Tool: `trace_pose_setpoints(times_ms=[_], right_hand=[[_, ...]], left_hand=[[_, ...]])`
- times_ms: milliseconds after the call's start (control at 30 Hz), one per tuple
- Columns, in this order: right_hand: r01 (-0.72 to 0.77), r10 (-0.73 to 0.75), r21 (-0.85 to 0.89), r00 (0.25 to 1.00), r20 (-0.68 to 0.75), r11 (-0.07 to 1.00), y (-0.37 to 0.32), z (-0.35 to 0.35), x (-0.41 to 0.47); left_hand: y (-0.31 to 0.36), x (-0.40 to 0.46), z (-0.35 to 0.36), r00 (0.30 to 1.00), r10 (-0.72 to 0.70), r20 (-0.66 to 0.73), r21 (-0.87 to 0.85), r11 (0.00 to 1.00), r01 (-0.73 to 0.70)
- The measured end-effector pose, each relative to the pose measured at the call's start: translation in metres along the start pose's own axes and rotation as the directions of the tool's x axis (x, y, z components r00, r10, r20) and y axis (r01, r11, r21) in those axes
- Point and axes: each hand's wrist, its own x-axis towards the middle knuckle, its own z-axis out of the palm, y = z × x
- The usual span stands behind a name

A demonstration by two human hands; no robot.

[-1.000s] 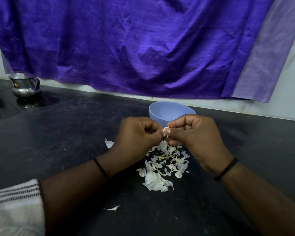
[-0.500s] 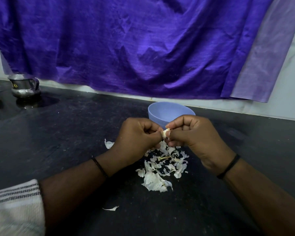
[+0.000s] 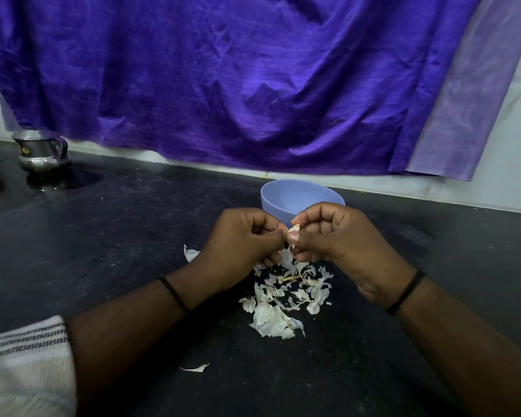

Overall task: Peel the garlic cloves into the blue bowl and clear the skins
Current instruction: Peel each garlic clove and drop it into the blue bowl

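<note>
Dark counter [image 3: 132, 236] before purple cloth [image 3: 223, 85]. Left hand [image 3: 238, 245] and right hand [image 3: 337, 236], fingers curled, both pinching garlic clove [image 3: 293, 228] above skins [image 3: 283, 296], just in front of blue bowl [image 3: 283, 197].

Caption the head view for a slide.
Both hands, left hand and right hand, pinch a garlic clove above skins, before the blue bowl.

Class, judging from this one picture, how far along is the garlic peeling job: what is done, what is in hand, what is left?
Done: a pile of peeled skins on the black counter shows several cloves already stripped. In hand: the left hand and right hand pinch one garlic clove before the blue bowl. Left: dropping it in and clearing the skins; the bowl's contents are hidden.
</note>
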Motion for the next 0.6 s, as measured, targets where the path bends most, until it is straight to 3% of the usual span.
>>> trace_pose_setpoints(times_ms=[600], right_hand=[[0.036, -0.036, -0.072, 0.999, 0.006, 0.997, 0.0031, -0.0005, 0.0025]], left_hand=[[-0.0006, 0.0032, -0.0035, 0.998, -0.028, 0.053, 0.001, 1.0, 0.028]])
